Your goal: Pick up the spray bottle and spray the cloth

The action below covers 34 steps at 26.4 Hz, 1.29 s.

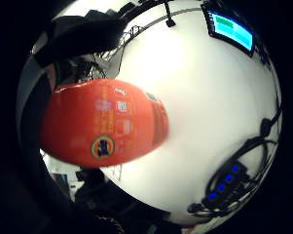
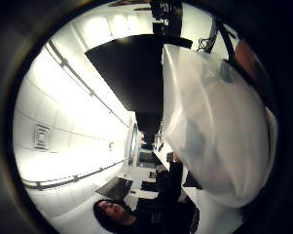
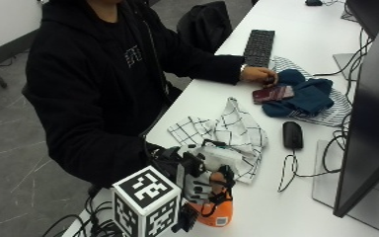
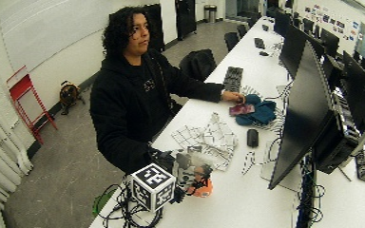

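The spray bottle (image 3: 217,210) shows only its orange base — the right hand (image 3: 199,183) hides the rest; its label is blurred.

Long white surface (image 3: 268,207) carrying: black rectangular keyboard (image 3: 259,47) lying near the far end; black computer mouse (image 3: 292,135) sitting beside a large dark monitor (image 3: 370,128); dark blue crumpled garment (image 3: 304,98) resting on striped fabric (image 3: 327,116); small maroon wallet-like item (image 3: 273,93) lying against it.

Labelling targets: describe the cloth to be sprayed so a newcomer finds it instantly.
On the white table, in front of the seated person, between the keyboard and the orange spray bottle in the gloved right hand, lies a crumpled cloth. It is white with a thin black grid, unlike the blue cloth beyond.
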Available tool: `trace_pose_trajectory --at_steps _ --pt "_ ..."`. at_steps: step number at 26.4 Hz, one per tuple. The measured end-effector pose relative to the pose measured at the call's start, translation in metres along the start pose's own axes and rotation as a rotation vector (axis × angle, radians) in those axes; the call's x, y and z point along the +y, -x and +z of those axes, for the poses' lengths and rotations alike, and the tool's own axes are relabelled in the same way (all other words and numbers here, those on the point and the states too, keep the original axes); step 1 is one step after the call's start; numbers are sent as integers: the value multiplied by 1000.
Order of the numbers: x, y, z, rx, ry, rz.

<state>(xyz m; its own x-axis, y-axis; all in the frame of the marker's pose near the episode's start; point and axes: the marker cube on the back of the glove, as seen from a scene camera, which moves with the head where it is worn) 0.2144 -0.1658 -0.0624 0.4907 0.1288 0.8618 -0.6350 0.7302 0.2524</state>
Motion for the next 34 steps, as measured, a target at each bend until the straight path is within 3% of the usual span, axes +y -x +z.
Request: trace_pose_trajectory --at_steps 9,21,28,34 --pt "-12 1 15 42 -291 -42" --pt "-26 4 28 57 -484 -136" --pt "-30 4 28 54 -465 -125" --pt "-6 10 12 107 -349 -104"
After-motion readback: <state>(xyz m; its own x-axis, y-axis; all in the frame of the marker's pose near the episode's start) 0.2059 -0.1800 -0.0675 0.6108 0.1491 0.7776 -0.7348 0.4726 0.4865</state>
